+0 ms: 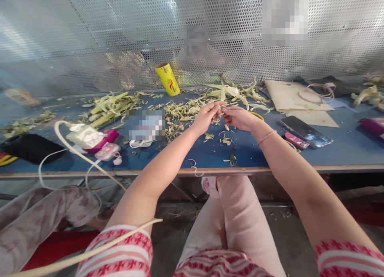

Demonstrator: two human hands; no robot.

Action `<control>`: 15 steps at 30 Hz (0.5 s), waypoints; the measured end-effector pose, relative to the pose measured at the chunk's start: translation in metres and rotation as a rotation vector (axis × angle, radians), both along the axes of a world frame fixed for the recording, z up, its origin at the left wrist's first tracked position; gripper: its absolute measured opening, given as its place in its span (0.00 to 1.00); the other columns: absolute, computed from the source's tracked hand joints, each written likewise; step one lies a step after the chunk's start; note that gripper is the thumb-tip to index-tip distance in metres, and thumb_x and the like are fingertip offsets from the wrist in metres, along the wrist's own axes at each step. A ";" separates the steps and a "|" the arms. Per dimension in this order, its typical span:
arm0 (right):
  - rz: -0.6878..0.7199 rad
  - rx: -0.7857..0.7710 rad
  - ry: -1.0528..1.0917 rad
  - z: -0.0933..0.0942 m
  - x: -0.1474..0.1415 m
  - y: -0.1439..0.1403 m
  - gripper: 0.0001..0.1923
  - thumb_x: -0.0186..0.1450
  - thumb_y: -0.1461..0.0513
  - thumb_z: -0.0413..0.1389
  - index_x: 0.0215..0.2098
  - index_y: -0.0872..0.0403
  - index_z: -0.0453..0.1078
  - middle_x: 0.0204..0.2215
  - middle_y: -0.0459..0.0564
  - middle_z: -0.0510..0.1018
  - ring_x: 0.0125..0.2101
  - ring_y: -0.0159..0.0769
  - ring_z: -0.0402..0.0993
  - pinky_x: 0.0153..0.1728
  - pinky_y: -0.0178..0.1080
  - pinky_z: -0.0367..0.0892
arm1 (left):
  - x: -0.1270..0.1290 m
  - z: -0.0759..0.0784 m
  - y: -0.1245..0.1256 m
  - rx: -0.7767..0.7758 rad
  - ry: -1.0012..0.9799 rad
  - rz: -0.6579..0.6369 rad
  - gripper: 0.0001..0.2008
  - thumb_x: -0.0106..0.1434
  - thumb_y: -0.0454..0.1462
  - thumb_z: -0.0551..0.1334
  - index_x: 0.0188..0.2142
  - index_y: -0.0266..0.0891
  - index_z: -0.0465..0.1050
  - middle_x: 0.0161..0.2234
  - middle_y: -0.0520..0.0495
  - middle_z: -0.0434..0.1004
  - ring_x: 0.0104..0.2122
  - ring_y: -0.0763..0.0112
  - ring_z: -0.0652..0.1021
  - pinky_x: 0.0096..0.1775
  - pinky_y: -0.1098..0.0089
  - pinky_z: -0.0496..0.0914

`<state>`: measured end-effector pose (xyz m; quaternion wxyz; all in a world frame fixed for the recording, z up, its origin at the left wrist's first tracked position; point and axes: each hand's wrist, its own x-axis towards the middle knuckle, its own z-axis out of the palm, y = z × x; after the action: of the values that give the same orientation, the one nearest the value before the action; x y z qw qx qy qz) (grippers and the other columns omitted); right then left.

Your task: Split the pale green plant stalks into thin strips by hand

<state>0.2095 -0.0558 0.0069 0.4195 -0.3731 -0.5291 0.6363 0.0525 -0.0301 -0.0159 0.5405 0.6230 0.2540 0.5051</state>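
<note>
My left hand (207, 116) and my right hand (239, 118) meet above the blue table (207, 157), fingertips pinched together. Between them is something small and pale, mostly hidden by the fingers. Just behind and below the hands lies a heap of dry, pale green plant scraps (183, 109). Husk-like leaves (231, 91) spread out beyond my fingers. Small torn bits (226, 140) are scattered on the tabletop nearer to me. A yellow band (257, 116) shows beside my right wrist.
A yellow tube (168, 79) leans by the perforated metal screen (234, 33). Stalks (105, 107), a power bank with a cable (90, 138) and a black pouch (31, 147) lie left. A phone (306, 131) and cardboard (291, 95) lie right. A cream strand (99, 251) crosses my left sleeve.
</note>
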 end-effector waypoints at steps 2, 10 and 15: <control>0.046 -0.015 0.038 0.001 -0.001 -0.002 0.07 0.62 0.61 0.58 0.28 0.57 0.67 0.24 0.44 0.68 0.22 0.24 0.60 0.24 0.32 0.58 | 0.000 0.001 -0.002 0.014 0.000 -0.008 0.14 0.59 0.48 0.62 0.39 0.42 0.76 0.24 0.52 0.65 0.22 0.80 0.63 0.23 0.75 0.54; 0.100 -0.014 0.069 0.002 -0.001 -0.004 0.10 0.60 0.59 0.61 0.28 0.56 0.65 0.23 0.42 0.67 0.22 0.24 0.58 0.23 0.32 0.56 | 0.002 0.005 -0.007 -0.036 -0.017 -0.017 0.13 0.59 0.47 0.63 0.39 0.43 0.76 0.25 0.51 0.68 0.22 0.81 0.64 0.23 0.75 0.56; 0.123 -0.029 0.089 0.003 0.002 -0.004 0.09 0.61 0.60 0.60 0.27 0.57 0.66 0.22 0.42 0.66 0.22 0.23 0.59 0.23 0.31 0.57 | 0.000 0.004 -0.006 -0.008 -0.049 -0.030 0.12 0.59 0.46 0.64 0.38 0.42 0.76 0.22 0.54 0.64 0.20 0.83 0.61 0.22 0.76 0.56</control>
<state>0.2113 -0.0595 0.0095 0.3972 -0.3176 -0.5225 0.6844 0.0529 -0.0362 -0.0120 0.5566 0.6121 0.2334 0.5109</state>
